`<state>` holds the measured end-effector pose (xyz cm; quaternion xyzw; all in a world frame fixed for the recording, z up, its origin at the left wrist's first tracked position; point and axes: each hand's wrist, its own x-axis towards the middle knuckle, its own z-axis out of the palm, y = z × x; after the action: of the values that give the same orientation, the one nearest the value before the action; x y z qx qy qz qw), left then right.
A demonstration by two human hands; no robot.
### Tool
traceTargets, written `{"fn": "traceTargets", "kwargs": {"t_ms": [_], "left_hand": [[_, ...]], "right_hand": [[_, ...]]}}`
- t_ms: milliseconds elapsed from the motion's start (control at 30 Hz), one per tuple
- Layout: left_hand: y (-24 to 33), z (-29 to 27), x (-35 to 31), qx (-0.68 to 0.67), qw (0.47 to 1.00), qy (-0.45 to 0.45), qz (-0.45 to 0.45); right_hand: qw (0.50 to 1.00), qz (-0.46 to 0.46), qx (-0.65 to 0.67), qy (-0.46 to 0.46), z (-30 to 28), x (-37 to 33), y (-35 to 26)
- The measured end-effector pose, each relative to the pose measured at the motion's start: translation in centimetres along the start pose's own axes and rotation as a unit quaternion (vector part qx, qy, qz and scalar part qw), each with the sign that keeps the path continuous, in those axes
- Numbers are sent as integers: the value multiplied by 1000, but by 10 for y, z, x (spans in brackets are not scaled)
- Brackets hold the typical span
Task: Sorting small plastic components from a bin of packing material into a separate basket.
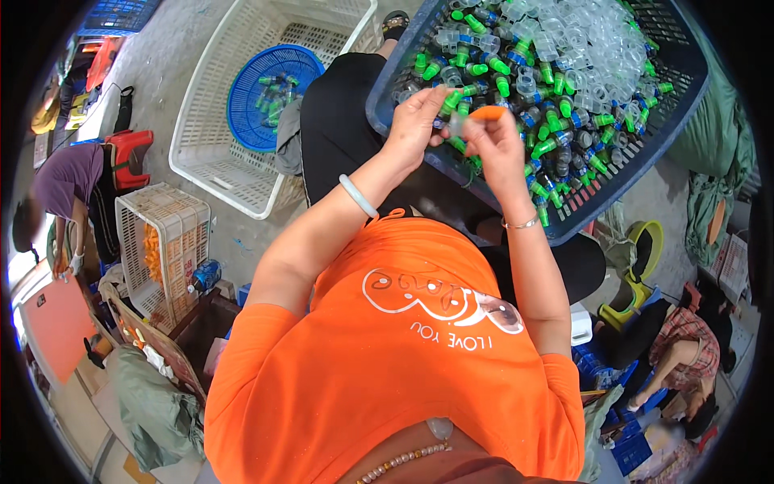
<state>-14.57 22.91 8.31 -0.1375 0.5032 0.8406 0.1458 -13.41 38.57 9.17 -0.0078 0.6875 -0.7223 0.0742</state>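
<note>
My left hand [414, 127] is closed, its fingertips pinched at a small green-topped plastic piece [451, 101] over the near edge of a dark blue crate [516, 211]. Just beside it, my right hand [496, 147] is closed around a flat orange piece [487, 113], which I cannot identify further. A blurred clear part [457, 124] shows between the two hands. The crate holds many small dark pieces with green tops [556, 125] and blue bands. Clear plastic cups [592, 48] are heaped on its far side. The crate leans across my lap.
To the left stands a white crate [187, 121] with a round blue basket [235, 105] of similar pieces inside. Another white crate [165, 198] lies beyond a red chair [137, 153]. One person [68, 181] bends at far left; another [685, 351] sits lower right.
</note>
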Motion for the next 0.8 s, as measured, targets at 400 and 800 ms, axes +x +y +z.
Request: {"fn": "traceTargets", "kwargs": {"t_ms": [400, 800], "left_hand": [[7, 14, -16, 300, 948, 22, 105], [10, -9, -22, 369, 917, -1, 152]], "right_hand": [[990, -4, -88, -113, -6, -6, -12], [933, -145, -292, -150, 6, -15, -30]]}}
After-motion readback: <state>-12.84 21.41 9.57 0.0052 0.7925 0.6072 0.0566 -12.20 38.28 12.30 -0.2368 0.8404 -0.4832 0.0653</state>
